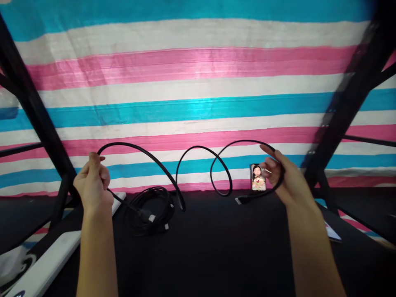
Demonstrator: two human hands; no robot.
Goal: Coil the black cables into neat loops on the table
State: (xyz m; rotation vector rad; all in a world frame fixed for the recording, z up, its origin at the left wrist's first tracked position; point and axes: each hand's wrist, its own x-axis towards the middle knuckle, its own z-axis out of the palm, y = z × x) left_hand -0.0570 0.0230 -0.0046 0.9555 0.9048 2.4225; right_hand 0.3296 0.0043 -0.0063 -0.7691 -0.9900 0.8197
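Left hand [93, 179] fisted on black cable [145, 154], right hand [280, 173] fingers curled round it near plug [239, 201]. Cable loops in air between them over black table [216, 247], coil [151, 208] below. Looks light, floppy; grip near ends

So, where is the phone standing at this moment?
In the head view, the phone stands upright at the far edge of the black table, right of centre, just beside the fingers of the right hand.

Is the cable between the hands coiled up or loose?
Loose: the cable runs in open loops from left hand to right hand, with its plug end hanging free.
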